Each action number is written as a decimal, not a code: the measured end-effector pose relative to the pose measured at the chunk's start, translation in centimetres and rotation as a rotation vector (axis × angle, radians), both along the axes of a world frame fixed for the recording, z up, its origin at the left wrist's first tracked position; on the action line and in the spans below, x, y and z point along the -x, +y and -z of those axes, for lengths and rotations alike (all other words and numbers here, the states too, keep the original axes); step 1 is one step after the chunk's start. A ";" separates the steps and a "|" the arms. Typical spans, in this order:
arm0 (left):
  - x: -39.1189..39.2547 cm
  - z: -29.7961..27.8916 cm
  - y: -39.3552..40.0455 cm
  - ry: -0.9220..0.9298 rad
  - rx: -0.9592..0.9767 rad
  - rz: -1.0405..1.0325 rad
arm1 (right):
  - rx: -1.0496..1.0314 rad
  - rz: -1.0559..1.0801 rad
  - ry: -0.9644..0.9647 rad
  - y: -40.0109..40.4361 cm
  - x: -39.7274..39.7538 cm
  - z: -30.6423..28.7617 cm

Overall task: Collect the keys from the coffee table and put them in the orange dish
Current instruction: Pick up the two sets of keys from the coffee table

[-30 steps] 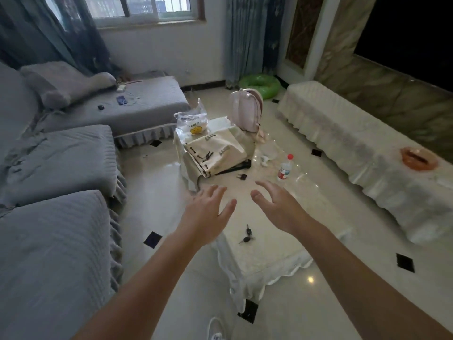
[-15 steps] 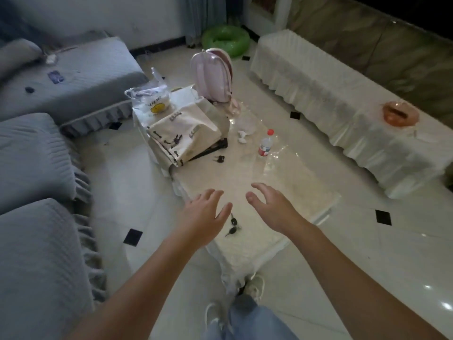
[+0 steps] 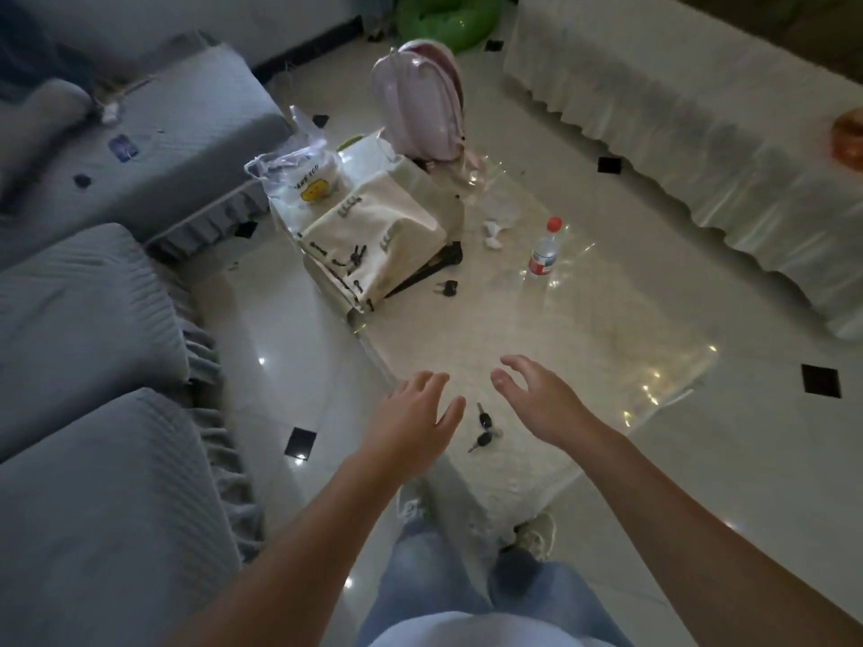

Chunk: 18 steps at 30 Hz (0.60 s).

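Head view, catalogue of items.

Coffee table [image 3: 583, 347]: low, rectangular, glossy clear sheet over cream cloth w/ frilled hem; light glints on near right corner.

Near keys [image 3: 483, 429]: two dark-headed keys w/ metal blades, lying flat near table's front edge, between the two hands, touching neither. Far key [image 3: 448, 288]: dark, small, lay mid-table just beside the black folder edge under the tote bag [image 3: 378, 249]; bag was cream canvas, boxy, black print.

Left hand [image 3: 411, 424]: palm down, fingers spread and released, grasping nothing, hovering left of near keys. Right hand [image 3: 537, 403]: fingers loosely curved, released, empty, right of near keys.

Orange dish [image 3: 847, 137]: rounded, glossy, cut by right frame edge, on the long white-draped bench [image 3: 677, 133]; well apart from keys.

Other: pink backpack [image 3: 420, 105], smooth, domed, upright at table's far end. Clear plastic bag [image 3: 299, 175] w/ yellow smiley print, crinkled. Water bottle [image 3: 544, 249], clear, red cap, upright. Crumpled white paper [image 3: 492, 233]. Grey ribbed sofa [image 3: 93, 319] w/ ruffled skirt, left. Green inflatable ring [image 3: 443, 16] on floor. Pale glossy tile floor [image 3: 747, 459] w/ black diamond insets. Jeans and pale shoes at bottom.

Vs. 0.5 s ago: camera had tilted further down and closer; window/wall out of frame, dish pushed to the edge, legs more visible. Both hands stayed open either side of near keys; keys unmoved.
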<state>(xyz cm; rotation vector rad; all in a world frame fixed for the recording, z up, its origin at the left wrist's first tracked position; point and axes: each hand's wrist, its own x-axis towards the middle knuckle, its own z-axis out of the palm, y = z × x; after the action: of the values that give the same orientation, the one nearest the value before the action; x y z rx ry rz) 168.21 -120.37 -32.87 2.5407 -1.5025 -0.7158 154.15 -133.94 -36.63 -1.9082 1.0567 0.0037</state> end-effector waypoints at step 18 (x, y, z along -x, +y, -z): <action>-15.0 7.8 -9.9 0.033 -0.063 0.708 | -0.194 0.764 0.067 2.6 -7.1 5.5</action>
<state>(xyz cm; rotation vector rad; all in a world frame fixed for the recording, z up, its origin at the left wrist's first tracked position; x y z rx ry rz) 183.16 -130.30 -40.72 1.9796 -2.4170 -0.8674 161.27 -131.39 -42.09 -1.2464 1.7034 -0.2545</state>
